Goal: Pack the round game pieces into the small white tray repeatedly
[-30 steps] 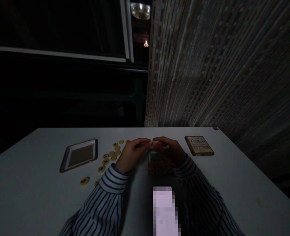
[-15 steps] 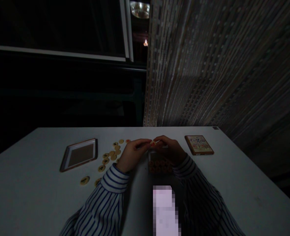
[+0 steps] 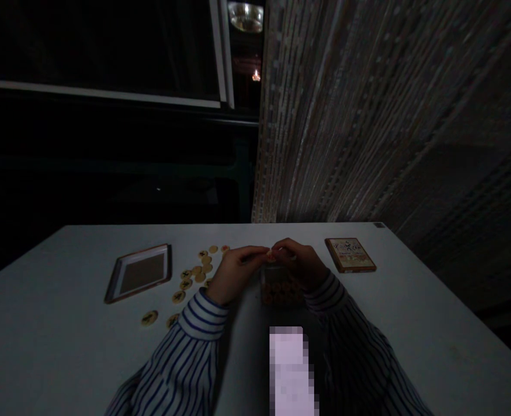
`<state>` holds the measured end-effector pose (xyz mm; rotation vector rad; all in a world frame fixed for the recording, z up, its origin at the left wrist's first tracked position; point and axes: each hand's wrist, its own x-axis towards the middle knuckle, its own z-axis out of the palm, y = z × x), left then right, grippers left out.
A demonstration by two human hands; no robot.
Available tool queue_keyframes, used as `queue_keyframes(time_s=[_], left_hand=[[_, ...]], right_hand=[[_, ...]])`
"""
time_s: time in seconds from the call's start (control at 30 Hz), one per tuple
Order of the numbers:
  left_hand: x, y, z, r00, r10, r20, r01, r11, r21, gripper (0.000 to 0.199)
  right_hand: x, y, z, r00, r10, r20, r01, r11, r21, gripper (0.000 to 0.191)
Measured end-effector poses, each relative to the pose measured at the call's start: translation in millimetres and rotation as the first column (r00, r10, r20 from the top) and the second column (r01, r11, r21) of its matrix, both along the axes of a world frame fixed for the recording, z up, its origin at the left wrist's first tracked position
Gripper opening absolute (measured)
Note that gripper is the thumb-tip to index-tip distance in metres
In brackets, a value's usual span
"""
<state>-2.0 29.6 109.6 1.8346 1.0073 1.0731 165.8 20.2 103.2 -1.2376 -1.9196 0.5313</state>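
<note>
Between the fingertips of both hands is a small round Chinese chess piece (image 3: 271,254) with a red marking. My left hand (image 3: 237,271) pinches it from the left, and my right hand (image 3: 301,263) pinches it from the right. Under the fingers lies a box (image 3: 262,277) holding rows of reddish round pieces; my right hand covers part of it. Several loose pale chess pieces (image 3: 186,283) with dark markings are scattered left of my left hand, some overlapping. My left sleeve partly hides one of them.
At the left of the white table (image 3: 64,346) lies a shallow open tray (image 3: 140,273) with a brown rim. A printed flat box (image 3: 350,255) rests at the right. Beyond the table's far edge hangs a string curtain (image 3: 324,115). A pixelated pink patch (image 3: 292,370) covers the near middle.
The chess piece has tilted slightly between the fingertips, so its red marking shows less clearly. Both hands stay in nearly the same place.
</note>
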Motion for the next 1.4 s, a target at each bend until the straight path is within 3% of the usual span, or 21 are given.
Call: queue_keyframes(time_s=[0.4,0.73,1.17,1.4], left_hand=[[0,2,-3.7,0.993,0.047,0.112,-0.034,0.993,-0.117,0.021],[1,2,-3.5,0.974,0.051,0.223,0.004,0.971,-0.237,0.027],[5,0,0.2,0.993,0.118,0.026,-0.114,0.984,-0.135,0.015],[4,3,-8.0,0.993,0.108,-0.039,-0.111,0.989,-0.099,0.022]], right_hand=[[4,-5,8.4,0.986,0.128,0.107,-0.138,0.986,0.097,0.021],[8,6,5.7,0.938,0.067,0.341,-0.17,0.944,0.284,0.028],[12,9,6.3,0.854,0.019,0.52,-0.183,0.946,0.266,0.031],[11,8,8.5,0.82,0.023,0.571,-0.195,0.951,0.242,0.029]])
